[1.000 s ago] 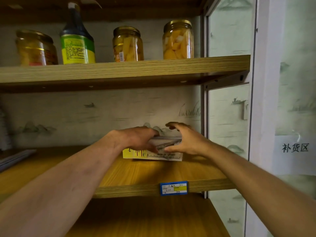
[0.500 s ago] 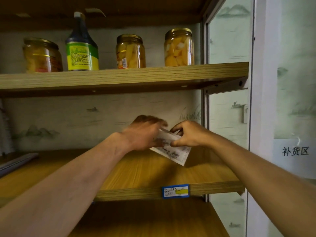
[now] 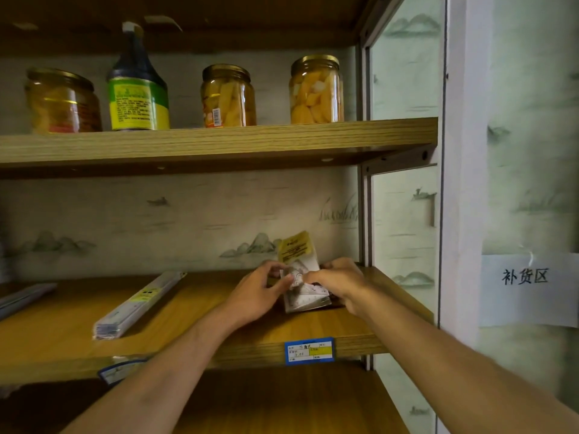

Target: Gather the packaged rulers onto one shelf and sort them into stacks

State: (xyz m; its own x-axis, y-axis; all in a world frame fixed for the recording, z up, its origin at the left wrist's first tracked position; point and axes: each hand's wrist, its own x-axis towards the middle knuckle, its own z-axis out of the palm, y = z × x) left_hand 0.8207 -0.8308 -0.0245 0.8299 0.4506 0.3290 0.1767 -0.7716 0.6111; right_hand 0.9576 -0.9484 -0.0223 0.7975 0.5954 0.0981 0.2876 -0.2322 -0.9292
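On middle shelf (image 3: pixel 313 327) | both hands' grip on ruler packets (image 3: pixel 302 289) | long packet (image 3: pixel 138 303) left | jars (image 3: pixel 316 89) above

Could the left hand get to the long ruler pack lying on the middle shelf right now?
Probably yes, once freed. The long ruler pack lies in the open on the middle shelf, with nothing between it and the left hand, but that hand grips the small ruler packs together with the right hand.

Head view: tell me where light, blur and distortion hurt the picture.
Head view: dim and warm; the underside of the upper shelf is in shadow; wide-angle bending curves the shelf edges; the forearms at the bottom look soft; the print on the ruler packets held by the left hand and right hand is unreadable.
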